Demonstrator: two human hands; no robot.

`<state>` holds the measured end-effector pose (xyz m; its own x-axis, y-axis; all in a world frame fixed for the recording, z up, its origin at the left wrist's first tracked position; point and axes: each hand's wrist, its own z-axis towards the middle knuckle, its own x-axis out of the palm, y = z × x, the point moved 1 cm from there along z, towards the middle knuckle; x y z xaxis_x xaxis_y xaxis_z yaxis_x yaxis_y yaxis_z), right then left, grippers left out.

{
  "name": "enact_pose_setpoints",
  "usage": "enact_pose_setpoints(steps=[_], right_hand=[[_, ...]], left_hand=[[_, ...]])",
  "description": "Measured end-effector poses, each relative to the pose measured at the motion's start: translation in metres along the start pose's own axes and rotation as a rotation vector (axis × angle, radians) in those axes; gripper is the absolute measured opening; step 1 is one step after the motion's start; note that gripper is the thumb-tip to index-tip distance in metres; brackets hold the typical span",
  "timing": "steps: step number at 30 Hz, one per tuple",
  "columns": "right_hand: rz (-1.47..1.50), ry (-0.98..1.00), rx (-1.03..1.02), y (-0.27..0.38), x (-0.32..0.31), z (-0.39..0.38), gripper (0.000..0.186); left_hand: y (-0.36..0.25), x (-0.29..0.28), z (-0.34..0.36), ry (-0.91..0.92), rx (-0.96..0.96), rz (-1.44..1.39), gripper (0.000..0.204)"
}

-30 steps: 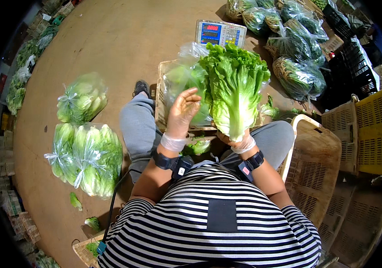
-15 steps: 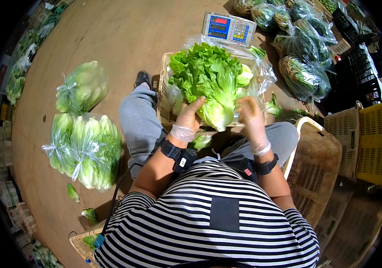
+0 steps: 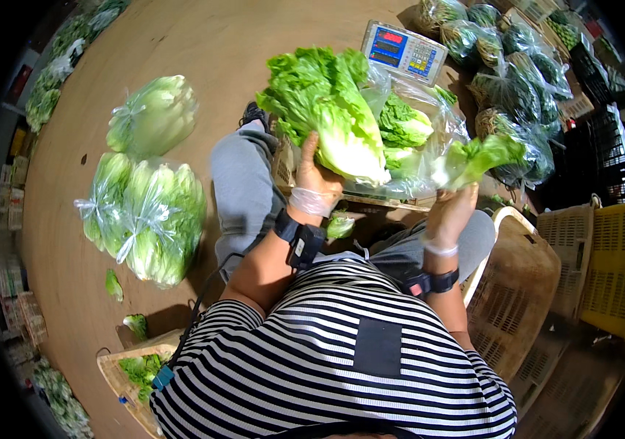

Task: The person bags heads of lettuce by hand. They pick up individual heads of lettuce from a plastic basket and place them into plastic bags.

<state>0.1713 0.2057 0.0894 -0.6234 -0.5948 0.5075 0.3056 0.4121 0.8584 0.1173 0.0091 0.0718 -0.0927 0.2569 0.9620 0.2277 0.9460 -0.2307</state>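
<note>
My left hand (image 3: 316,174), in a clear thin glove, is closed around the lower side of a big green lettuce head (image 3: 330,121), its leafy top pointing away to the far left. In my right hand (image 3: 453,216) a loose lettuce leaf (image 3: 482,159) is gripped by its pale base, apart from the head. Below the head, a plastic crate (image 3: 393,200) stands between my knees. An open clear plastic bag (image 3: 444,124) lies over it, with more lettuce (image 3: 404,124) at its opening. A small lettuce piece (image 3: 340,227) is on the near side of the crate.
A digital scale display (image 3: 404,53) stands behind the crate. Bagged lettuces (image 3: 153,223) lie on the floor at left. Bagged greens (image 3: 510,84) are heaped at far right. An empty-looking basket (image 3: 513,285) leans by my right knee; a crate with leaf scraps (image 3: 140,373) is near left.
My left hand has raised the lettuce head up and leftward off the crate. My right hand has pulled away to the right and now holds a separate leaf.
</note>
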Motion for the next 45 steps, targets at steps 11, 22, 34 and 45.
enact_pose_setpoints(steps=[11,22,34,45], right_hand=[[-0.213,1.957,-0.630,0.021,0.148,-0.144,0.058],[-0.427,0.763,0.444,0.003,-0.003,0.049,0.063],[-0.406,0.208,0.176,0.010,-0.019,0.092,0.036],[-1.352,0.435,-0.685,0.022,0.013,0.060,0.025]], left_hand=[[-0.041,-0.023,-0.012,-0.031,0.258,0.174,0.050],[-0.034,0.015,-0.008,0.449,-0.290,1.504,0.092],[0.047,0.002,0.057,0.280,-0.091,0.689,0.088],[0.037,0.006,0.046,0.048,0.003,0.846,0.053]])
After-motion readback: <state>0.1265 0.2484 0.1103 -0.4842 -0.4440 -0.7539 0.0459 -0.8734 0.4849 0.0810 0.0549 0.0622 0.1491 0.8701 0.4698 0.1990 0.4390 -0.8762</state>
